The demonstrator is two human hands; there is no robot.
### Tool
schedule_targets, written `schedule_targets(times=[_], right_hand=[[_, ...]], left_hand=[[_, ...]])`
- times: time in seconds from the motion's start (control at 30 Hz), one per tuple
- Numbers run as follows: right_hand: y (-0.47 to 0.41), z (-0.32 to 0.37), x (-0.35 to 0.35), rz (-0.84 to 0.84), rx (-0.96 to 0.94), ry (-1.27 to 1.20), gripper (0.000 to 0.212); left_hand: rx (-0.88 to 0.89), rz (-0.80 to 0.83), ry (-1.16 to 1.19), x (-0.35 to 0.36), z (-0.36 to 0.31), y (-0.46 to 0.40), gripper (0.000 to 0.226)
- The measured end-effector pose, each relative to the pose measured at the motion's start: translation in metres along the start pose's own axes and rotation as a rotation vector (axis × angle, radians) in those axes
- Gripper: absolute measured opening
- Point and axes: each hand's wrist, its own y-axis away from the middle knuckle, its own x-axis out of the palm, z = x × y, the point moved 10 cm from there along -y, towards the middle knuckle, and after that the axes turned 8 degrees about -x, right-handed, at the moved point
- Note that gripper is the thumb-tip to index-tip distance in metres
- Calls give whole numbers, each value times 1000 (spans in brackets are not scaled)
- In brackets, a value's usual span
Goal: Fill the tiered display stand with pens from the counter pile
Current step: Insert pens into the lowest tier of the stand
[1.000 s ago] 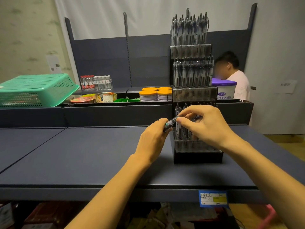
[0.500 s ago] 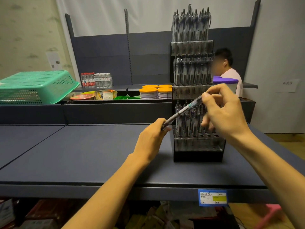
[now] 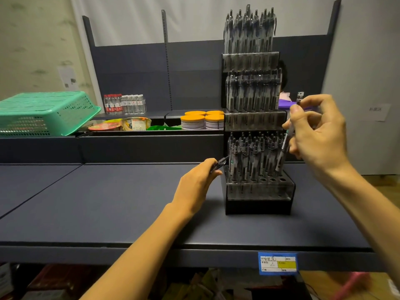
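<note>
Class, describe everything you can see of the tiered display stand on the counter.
The tiered display stand is a black-based, three-level rack with clear plastic fronts, standing upright on the dark counter. Its top and middle tiers are packed with upright pens; the bottom tier is mostly filled, with empty holes along the front right. The right hand lowers a pen toward that side. The left hand, gripping more pens, sits beside its left edge.
</note>
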Motion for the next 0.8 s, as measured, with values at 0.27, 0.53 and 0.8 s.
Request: schedule_targets(times=[0.27, 0.53, 0.8], right_hand=[[15, -22, 17, 70, 48, 62, 9], [11, -13, 14, 4, -2, 23, 15], [32, -39, 29, 194, 61, 302, 11]], left_hand=[[16, -18, 8, 3, -2, 1, 19], [25, -59, -43, -1, -2, 2, 22], [35, -90, -54, -5, -5, 3, 22]])
